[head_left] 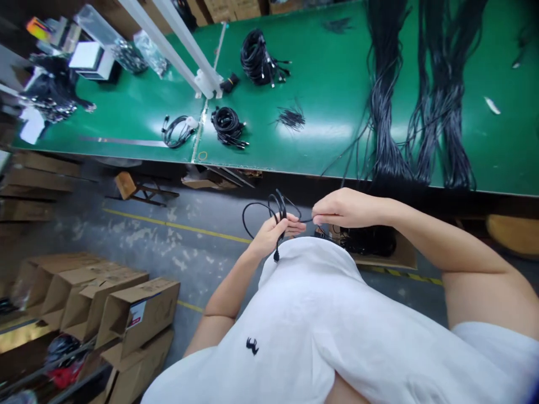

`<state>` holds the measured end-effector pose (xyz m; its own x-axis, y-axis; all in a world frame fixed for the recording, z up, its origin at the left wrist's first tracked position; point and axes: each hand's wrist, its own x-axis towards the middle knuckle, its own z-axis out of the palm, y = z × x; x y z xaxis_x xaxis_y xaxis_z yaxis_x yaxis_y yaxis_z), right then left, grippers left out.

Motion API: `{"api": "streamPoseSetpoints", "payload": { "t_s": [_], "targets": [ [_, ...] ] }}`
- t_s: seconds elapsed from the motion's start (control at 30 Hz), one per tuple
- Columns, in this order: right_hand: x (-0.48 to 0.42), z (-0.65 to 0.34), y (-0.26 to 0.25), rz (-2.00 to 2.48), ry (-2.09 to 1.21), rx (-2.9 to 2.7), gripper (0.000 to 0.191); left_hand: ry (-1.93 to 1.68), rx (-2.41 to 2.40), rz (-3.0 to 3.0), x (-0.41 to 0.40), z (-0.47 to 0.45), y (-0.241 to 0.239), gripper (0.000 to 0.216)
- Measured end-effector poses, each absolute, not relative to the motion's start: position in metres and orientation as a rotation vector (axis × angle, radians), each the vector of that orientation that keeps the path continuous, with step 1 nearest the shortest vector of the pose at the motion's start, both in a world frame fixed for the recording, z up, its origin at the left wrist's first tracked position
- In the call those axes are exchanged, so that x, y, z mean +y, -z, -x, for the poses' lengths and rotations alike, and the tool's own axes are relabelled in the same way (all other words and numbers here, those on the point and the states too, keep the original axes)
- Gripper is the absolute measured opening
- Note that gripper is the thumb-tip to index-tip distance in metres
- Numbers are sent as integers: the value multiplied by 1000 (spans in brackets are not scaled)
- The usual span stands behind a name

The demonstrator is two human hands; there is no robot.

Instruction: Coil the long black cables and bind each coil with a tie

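Note:
A thin black cable [283,209] lies in loose loops across my left hand [273,231], whose thumb presses it against the fingers. One plug end of the cable hangs below that thumb, in front of the white shirt. My right hand [337,209] is to the right with its fingertips pinched on a stretch of the same cable. Between the two hands the cable runs in a short span. Both hands are off the table's front edge, close to my body.
The green table [328,146] carries long black cable bundles [389,129], coiled cables [255,59], a smaller coil [227,124] and a pile of short black strands [291,118]. A white post [168,45] rises from it. Cardboard boxes [143,314] stand lower left; an open carton [404,251] sits underneath.

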<state>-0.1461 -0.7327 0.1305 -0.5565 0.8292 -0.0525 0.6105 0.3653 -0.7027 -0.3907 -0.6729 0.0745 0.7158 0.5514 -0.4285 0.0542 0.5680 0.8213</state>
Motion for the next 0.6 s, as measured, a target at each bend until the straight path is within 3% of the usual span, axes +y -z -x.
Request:
{"api": "streamPoseSetpoints", "payload": {
  "t_s": [0.13, 0.3, 0.47, 0.6],
  "targets": [
    [-730, 130, -127, 1105, -1354, -2229, 39, -369, 689, -1153, -665, 382, -79, 33],
    [-733, 116, -115, 959, -1487, -2018, 49, -197, 535, -1531, -653, 364, -91, 30],
    [-734, 104, -107, 1136, -1386, -1862, 47, 113, 397, -1080, -672, 351, -84, 45],
    [-741, 100, -102, 1095, -1429, -1939, 43, 73, 531, -732, -688, 344, -79, 42]
  ]
}}
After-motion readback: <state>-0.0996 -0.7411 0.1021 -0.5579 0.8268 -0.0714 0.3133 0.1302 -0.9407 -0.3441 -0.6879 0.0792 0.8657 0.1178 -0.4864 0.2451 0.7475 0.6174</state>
